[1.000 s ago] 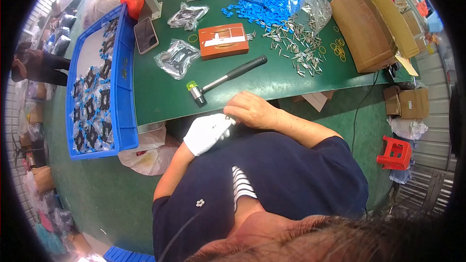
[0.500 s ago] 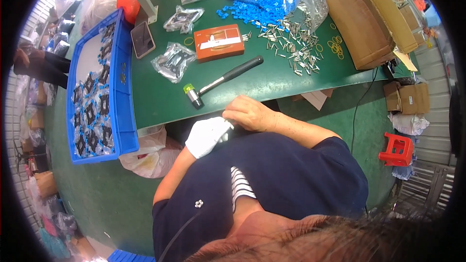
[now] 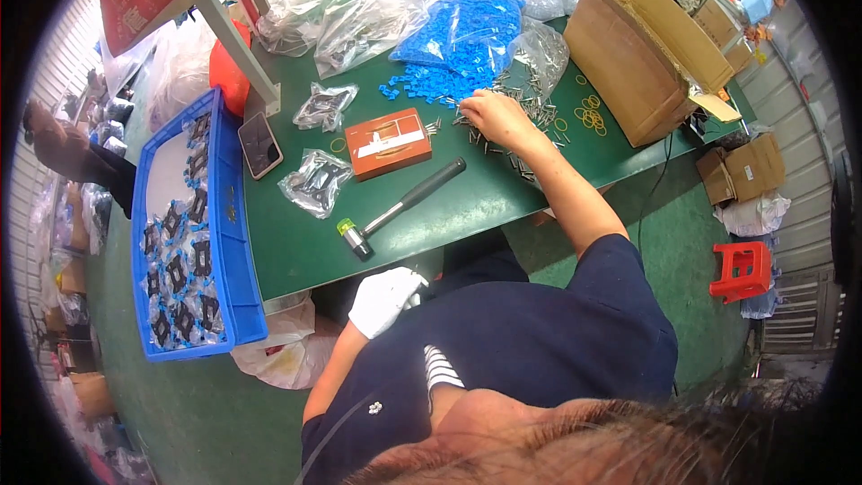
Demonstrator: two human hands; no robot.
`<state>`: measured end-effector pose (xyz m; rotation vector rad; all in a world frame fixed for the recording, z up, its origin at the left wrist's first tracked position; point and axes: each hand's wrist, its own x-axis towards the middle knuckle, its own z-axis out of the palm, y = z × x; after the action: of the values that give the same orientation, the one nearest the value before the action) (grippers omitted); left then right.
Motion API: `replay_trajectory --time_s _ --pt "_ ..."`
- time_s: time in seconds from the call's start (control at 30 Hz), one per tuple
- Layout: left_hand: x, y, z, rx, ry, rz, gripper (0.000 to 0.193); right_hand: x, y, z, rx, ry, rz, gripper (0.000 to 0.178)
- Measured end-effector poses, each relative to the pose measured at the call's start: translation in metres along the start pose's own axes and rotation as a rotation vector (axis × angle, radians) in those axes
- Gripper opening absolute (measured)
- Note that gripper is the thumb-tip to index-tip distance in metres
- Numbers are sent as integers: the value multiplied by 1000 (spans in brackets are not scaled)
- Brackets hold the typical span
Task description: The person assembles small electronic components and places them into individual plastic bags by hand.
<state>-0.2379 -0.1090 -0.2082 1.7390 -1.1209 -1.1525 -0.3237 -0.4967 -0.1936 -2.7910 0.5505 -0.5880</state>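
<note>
My left hand, in a white glove, is closed near my body just off the table's front edge. Whatever its fingers hold is too small to make out. Across the table, my right hand is bare, with its fingertips drawn together at the left side of a pile of small metal pins. Whether a pin is between those fingers I cannot tell. Just behind this hand lie loose blue plastic pieces, spilling from a clear bag. A mallet with a black grip and a yellow-green face lies nearer to me.
A red-brown box, a phone and two bagged black parts lie on the green table. At left is a blue crate of bagged parts. An open cardboard box and rubber bands are at right.
My right hand has left my left hand and reached forward to the metal pins. The left hand stays near my body. The whole view has shifted, showing more of the table's far side.
</note>
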Motion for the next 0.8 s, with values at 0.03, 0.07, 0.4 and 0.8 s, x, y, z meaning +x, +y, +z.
replay_trajectory --time_s 0.03,0.07,0.4,0.8 --pt "1 -2 -1 84 5 56 32 7 1 1 -123 -65 -8 20" --pt "0 -4 0 85 9 58 32 12 6 4 -123 -63 -11 20" --pt "-2 -8 0 -114 24 -43 31 19 6 11 -201 -178 -79 18" --pt "-6 -8 1 -13 28 -31 33 34 -1 20 -245 -300 -110 21"
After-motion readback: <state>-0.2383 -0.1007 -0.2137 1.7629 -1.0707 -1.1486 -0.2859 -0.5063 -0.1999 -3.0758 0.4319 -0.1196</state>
